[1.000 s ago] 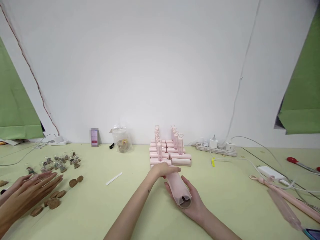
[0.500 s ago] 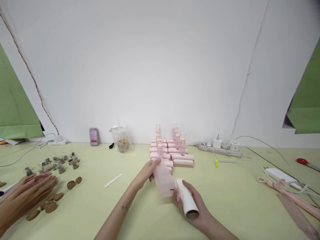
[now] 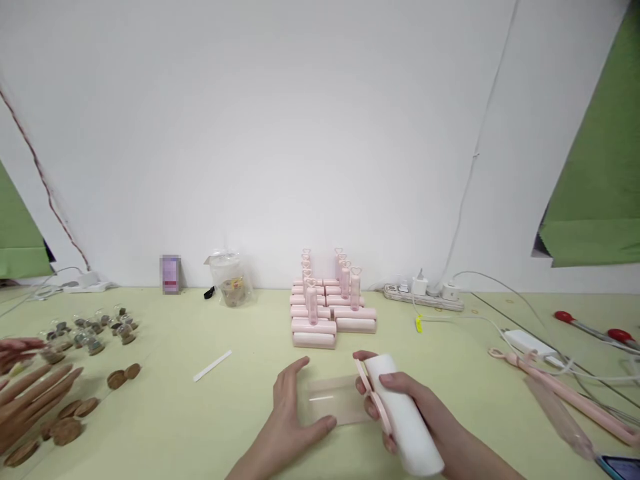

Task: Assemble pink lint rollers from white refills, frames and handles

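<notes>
Head view: right hand (image 3: 400, 400) grips white roller (image 3: 403, 417); left hand (image 3: 295, 417) pinches clear sleeve (image 3: 335, 400), bare table (image 3: 200, 427) around.

My right hand (image 3: 410, 407) grips a white roller (image 3: 403, 417) over the desk (image 3: 200, 420); my left hand (image 3: 293, 417) holds a clear cover (image 3: 336, 400) just beside it, pink rollers (image 3: 327, 313) stacked behind.
</notes>
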`<act>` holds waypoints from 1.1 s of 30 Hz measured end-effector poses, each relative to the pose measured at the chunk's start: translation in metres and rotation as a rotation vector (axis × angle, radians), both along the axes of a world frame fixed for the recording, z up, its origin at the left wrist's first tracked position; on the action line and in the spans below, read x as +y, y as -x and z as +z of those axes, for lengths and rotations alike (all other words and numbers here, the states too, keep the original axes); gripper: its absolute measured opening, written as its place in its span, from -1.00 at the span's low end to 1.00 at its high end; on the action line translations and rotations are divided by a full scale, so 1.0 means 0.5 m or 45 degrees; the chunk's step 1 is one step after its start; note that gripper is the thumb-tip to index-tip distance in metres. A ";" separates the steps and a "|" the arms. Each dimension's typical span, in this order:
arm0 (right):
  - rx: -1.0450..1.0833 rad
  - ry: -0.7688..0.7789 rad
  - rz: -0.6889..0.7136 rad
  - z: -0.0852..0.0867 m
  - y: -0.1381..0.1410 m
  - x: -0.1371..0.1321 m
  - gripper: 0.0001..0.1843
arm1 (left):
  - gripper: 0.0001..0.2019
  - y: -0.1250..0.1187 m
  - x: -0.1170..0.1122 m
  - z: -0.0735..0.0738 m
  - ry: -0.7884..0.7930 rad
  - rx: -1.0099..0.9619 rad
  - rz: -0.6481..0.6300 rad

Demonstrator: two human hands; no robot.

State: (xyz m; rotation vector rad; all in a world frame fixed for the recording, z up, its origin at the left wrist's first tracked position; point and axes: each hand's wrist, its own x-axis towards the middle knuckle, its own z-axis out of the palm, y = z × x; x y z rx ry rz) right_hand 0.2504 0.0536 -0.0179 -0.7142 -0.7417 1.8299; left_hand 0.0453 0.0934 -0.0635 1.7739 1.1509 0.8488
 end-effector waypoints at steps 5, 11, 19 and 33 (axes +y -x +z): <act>-0.200 -0.104 0.041 -0.055 0.017 -0.023 -0.43 | -0.54 -0.096 -0.056 0.019 0.187 -0.600 -0.330; -0.257 -0.151 -0.015 -0.151 0.016 -0.007 0.11 | -0.53 -0.094 -0.067 0.024 0.326 -0.714 -0.176; -0.305 -0.025 0.140 -0.211 0.030 -0.026 0.20 | -0.62 -0.102 -0.112 0.013 0.311 -0.627 -0.160; -0.207 -0.043 -0.249 -0.028 0.008 -0.067 -0.48 | -0.57 -0.043 -0.068 0.016 -0.670 -0.231 -0.068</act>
